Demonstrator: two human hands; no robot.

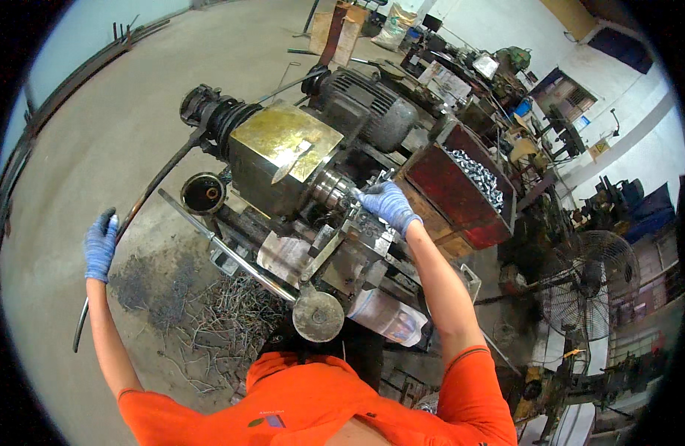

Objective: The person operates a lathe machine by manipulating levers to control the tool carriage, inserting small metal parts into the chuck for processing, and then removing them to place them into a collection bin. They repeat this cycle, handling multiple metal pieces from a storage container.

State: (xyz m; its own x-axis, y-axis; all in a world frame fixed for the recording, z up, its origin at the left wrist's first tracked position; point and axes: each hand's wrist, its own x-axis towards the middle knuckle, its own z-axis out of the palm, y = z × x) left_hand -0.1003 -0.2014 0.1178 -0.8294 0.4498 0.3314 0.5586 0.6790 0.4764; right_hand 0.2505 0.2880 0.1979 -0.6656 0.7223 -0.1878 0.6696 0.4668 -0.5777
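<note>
My left hand [100, 247], in a blue knit glove, is closed on a long dark lever [158, 178]. This lever slopes down from the left end of a greasy lathe-like machine [272, 160] with a brassy top plate. In a matching glove, my right hand [389, 205] reaches to the round metal chuck [332, 186]. Its fingers pinch a small metal workpiece [356, 194] at the chuck's mouth, largely covered by the glove. A flat metal tool [292, 161] lies on the top plate.
Beside my right hand stands a red bin [461, 189] holding many small shiny metal parts [477, 175]. An electric motor [368, 108] sits behind the machine. Metal scrap [231, 312] litters the floor at left. A steel bar [238, 256] crosses before me; a caged fan [591, 282] stands at right.
</note>
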